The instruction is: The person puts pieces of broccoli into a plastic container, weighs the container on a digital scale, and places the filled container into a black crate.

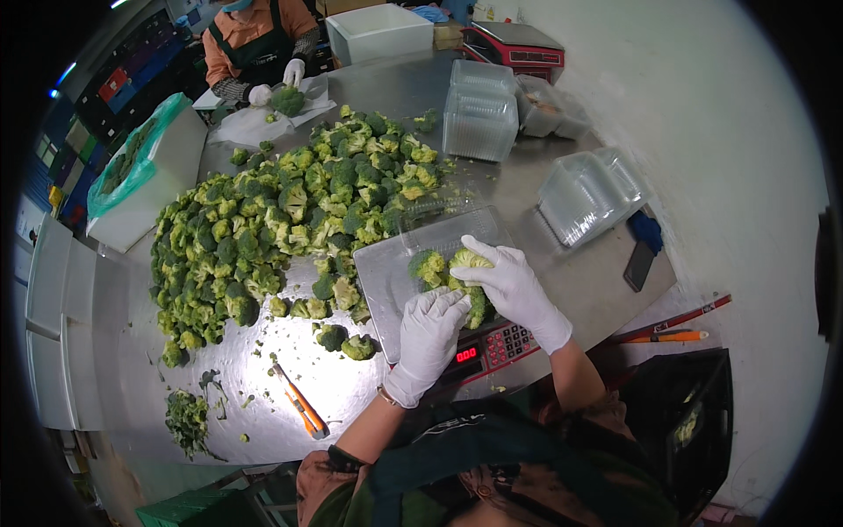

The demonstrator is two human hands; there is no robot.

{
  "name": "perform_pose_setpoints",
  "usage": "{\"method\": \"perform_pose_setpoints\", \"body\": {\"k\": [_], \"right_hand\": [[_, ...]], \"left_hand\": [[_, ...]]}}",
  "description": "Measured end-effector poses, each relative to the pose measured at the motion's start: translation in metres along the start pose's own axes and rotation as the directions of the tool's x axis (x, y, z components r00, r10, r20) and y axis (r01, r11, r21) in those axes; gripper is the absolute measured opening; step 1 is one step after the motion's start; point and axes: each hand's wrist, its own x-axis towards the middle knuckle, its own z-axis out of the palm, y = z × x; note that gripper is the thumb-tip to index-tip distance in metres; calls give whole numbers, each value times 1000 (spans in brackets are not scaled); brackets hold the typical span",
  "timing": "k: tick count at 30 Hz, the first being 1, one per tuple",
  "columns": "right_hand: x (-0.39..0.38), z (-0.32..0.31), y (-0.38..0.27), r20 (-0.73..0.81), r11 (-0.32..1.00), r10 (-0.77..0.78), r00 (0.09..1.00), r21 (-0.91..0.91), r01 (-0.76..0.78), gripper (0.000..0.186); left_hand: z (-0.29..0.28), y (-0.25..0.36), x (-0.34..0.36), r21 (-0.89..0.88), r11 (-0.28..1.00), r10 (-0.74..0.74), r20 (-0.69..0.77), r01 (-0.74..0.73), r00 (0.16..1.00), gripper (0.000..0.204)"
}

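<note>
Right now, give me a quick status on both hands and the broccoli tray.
Left hand and right hand both on broccoli florets in clear tray atop scale. Loose broccoli pile crowds tray's left.

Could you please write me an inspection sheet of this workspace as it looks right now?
Surface: steel table, wet, strewn with green scraps.
Job's things: clear tray on a scale, holding broccoli florets; large broccoli pile beside it.
Clutter: orange knife, stacked clear trays, phone, trimmings.
Grippers: left hand and right hand, white-gloved, on the tray's florets.
Cables: nothing seen.
Surroundings: a gloved co-worker trimming broccoli at the far end; white crate; second scale.
</note>
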Motion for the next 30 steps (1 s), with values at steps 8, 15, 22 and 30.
{"method": "perform_pose_setpoints", "body": {"k": [8,15,22,30], "right_hand": [[-8,22,34,-270,683,393,879,726,-82,27],[-22,-17,-8,-413,986,161,896,33,-162,36],[-29,-3,-4,-237,943,7,971,-322,-85,46],[-19,-1,1,-222,925,-143,964,-376,51,46]], "left_hand": [[-1,-4,-7,-111,990,-112,-260,86,959,40],[-5,-35,16,142,958,-228,-149,249,962,65],[-8,-16,19,298,924,-259,30,238,966,53],[-14,-10,6,-103,990,-104,-51,98,993,61]]}}
